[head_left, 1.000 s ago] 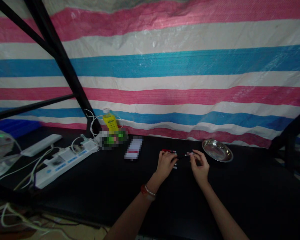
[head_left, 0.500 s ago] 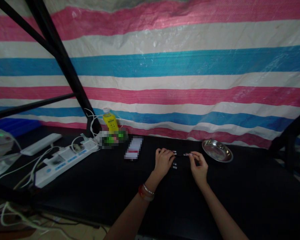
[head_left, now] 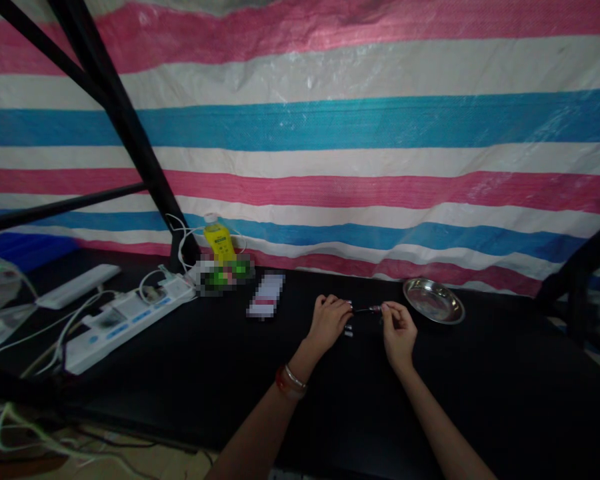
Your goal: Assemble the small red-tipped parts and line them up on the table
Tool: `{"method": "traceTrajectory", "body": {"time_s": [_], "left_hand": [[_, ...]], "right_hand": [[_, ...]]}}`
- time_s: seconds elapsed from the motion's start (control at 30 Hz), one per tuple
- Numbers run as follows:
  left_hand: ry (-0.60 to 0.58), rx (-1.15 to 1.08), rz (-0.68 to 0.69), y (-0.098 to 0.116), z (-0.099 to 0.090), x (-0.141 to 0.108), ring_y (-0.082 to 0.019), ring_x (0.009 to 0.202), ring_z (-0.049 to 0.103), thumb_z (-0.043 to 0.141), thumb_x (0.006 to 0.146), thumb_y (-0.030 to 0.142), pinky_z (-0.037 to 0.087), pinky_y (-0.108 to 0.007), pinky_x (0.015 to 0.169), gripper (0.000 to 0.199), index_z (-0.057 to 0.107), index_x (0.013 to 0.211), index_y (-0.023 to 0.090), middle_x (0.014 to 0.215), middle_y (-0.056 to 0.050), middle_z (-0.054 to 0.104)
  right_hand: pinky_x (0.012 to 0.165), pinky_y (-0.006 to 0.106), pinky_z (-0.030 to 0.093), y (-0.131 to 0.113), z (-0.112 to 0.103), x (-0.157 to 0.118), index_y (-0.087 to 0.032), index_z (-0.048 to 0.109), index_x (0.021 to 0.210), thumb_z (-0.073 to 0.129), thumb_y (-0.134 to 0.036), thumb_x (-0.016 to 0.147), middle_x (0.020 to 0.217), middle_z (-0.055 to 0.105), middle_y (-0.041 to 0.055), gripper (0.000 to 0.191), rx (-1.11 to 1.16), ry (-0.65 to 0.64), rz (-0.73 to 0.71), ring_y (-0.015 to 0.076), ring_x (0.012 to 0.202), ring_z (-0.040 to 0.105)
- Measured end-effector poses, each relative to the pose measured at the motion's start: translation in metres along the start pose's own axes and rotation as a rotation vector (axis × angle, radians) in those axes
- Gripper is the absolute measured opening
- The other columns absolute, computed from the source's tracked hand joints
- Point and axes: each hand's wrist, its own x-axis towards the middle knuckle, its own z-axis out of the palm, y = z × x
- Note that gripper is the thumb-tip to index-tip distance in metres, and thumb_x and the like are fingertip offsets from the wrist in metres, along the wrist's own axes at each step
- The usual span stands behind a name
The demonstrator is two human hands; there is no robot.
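Observation:
A thin dark strand [head_left: 363, 310] runs between my two hands low over the black table; whether it is a stiff rod or a cord, I cannot tell. My left hand [head_left: 329, 321] is palm down, fingers bent and closed at the strand's left end. With thumb and forefinger, my right hand [head_left: 399, 333] pinches a small shiny piece with a reddish tint [head_left: 377, 309] at the right end. Small silvery pieces [head_left: 349, 330] lie on the table just below my left fingertips. Another small light bit is partly hidden at those fingertips.
A round metal dish [head_left: 434, 301] stands right of my right hand. On the left are a phone [head_left: 267, 295], a yellow bottle [head_left: 219, 241], a blurred green packet [head_left: 225, 275] and a white power strip [head_left: 125, 327] with cables. Behind hangs a striped tarp [head_left: 330, 187]; black frame bars [head_left: 125, 127] flank the table.
My right hand has shifted very slightly to the right, and the shiny piece at its fingertips now looks redder. My left fingers have moved slightly over the small light bit.

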Motion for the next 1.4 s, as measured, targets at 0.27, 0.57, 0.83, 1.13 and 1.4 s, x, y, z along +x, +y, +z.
{"method": "traceTrajectory", "body": {"time_s": [0.27, 0.57, 0.83, 1.13, 1.4], "left_hand": [[-0.008, -0.046, 0.012, 0.001, 0.0, 0.0, -0.015, 0.087, 0.05, 0.05, 0.089, 0.024, 0.025, -0.035, 0.085, 0.009, 0.058, 0.087, 0.022, 0.093, 0.002, 0.065], [-0.023, -0.105, -0.068, -0.004, -0.003, -0.001, -0.016, 0.089, 0.051, 0.053, 0.087, 0.026, 0.024, -0.036, 0.084, 0.008, 0.061, 0.087, 0.024, 0.094, 0.003, 0.066], [0.031, -0.114, -0.152, -0.007, -0.003, -0.004, -0.017, 0.099, 0.05, 0.056, 0.084, 0.025, 0.026, -0.037, 0.087, 0.019, 0.06, 0.101, 0.027, 0.106, 0.001, 0.061], [-0.005, -0.137, -0.002, 0.007, -0.001, -0.005, -0.016, 0.105, 0.05, 0.051, 0.088, 0.03, 0.026, -0.037, 0.092, 0.034, 0.05, 0.121, 0.028, 0.115, -0.001, 0.062], [0.019, -0.104, -0.017, 0.005, -0.002, -0.005, -0.016, 0.101, 0.051, 0.047, 0.09, 0.025, 0.028, -0.037, 0.089, 0.026, 0.056, 0.115, 0.028, 0.112, -0.001, 0.064]], "right_hand": [[0.058, 0.026, 0.042, -0.003, 0.0, 0.001, -0.015, 0.058, 0.087, 0.061, -0.047, 0.074, 0.066, 0.058, 0.001, 0.034, 0.013, 0.02, 0.011, 0.0134, 0.06, 0.055], [0.059, 0.027, 0.045, -0.005, 0.001, -0.001, -0.016, 0.058, 0.085, 0.061, -0.049, 0.073, 0.068, 0.062, 0.003, 0.035, 0.008, -0.034, 0.025, 0.0156, 0.063, 0.058], [0.063, 0.028, 0.047, 0.0, -0.001, -0.002, -0.017, 0.058, 0.086, 0.062, -0.045, 0.075, 0.078, 0.065, 0.0061, 0.031, -0.052, -0.147, -0.011, 0.0182, 0.074, 0.062], [0.068, 0.031, 0.048, 0.005, 0.0, -0.001, -0.017, 0.057, 0.087, 0.063, -0.046, 0.074, 0.084, 0.067, 0.0084, 0.032, -0.032, -0.217, 0.007, 0.0202, 0.079, 0.064], [0.069, 0.031, 0.049, 0.006, 0.002, -0.005, -0.019, 0.054, 0.087, 0.059, -0.047, 0.078, 0.089, 0.068, 0.0091, 0.029, -0.012, -0.342, 0.039, 0.0217, 0.085, 0.064]]}}
